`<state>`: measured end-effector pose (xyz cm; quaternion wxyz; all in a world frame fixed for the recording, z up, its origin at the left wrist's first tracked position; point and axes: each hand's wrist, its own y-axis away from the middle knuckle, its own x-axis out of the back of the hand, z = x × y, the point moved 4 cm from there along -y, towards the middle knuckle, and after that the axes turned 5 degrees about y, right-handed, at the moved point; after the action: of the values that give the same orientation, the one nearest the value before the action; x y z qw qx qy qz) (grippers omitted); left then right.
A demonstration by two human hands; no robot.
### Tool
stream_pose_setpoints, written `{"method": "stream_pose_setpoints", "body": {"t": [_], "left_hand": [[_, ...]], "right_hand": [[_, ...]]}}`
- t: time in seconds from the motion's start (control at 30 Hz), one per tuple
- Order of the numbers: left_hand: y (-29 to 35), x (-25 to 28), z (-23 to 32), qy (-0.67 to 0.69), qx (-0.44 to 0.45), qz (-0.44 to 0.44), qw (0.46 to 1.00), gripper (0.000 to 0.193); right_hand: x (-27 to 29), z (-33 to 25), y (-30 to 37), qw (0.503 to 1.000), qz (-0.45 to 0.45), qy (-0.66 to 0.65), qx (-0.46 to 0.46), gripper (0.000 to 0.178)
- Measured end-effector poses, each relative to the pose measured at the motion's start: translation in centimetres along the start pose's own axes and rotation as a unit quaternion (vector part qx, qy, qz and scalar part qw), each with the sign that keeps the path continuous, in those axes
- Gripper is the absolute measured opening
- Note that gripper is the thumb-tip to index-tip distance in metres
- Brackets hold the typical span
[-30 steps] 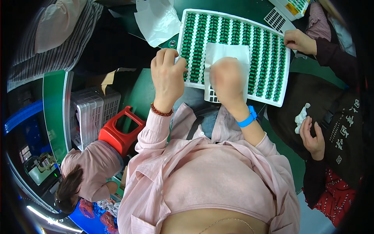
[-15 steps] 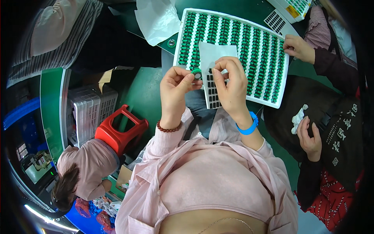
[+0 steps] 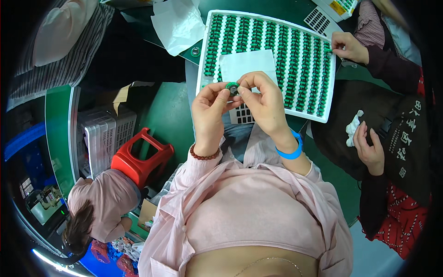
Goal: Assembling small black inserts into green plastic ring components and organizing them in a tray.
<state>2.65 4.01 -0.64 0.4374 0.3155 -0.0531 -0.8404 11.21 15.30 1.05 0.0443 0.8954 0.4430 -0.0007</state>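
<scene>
Probably labelling, I grip the green disc (image 3: 232, 87) with left hand (image 3: 209, 114) and right hand (image 3: 266, 102) near the tray (image 3: 318, 118); next calls for even pressure.

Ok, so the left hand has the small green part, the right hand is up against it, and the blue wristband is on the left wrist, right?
Not quite: the head view shows the blue wristband on the right wrist; the left has a bead bracelet. The left hand does have the small green part, with the right hand up against it.
</scene>
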Motion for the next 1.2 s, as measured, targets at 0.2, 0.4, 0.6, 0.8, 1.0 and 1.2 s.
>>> {"method": "stream_pose_setpoints", "body": {"t": [0.2,0.4,0.6,0.8,1.0,1.2], "left_hand": [[0.0,-0.1,-0.5,0.002,-0.008,-0.017,1.0,0.012],[0.4,-0.1,-0.3,0.004,-0.01,-0.01,1.0,0.012],[0.4,-0.1,-0.6,0.011,-0.02,-0.013,1.0,0.012],[0.5,-0.2,-0.4,0.021,-0.026,-0.006,0.999,0.013],[0.5,0.7,0.3,-0.062,-0.021,-0.055,0.996,0.018],[-1.7,2.3,5.3,-0.375,-0.26,0.0,0.89,0.021]], "right_hand": [[-0.1,0.2,0.3,1.0,0.006,0.003,-0.016,0.006],[0.0,-0.1,0.4,1.0,0.013,0.008,-0.011,0.005],[0.0,0.3,0.4,0.999,0.024,0.048,0.006,0.007],[-0.1,-1.0,0.3,0.981,0.056,0.159,0.096,0.009],[1.1,-0.6,0.2,0.997,0.054,0.053,0.032,0.018],[3.6,0.4,-0.8,0.955,0.095,0.239,0.145,0.008]]}}
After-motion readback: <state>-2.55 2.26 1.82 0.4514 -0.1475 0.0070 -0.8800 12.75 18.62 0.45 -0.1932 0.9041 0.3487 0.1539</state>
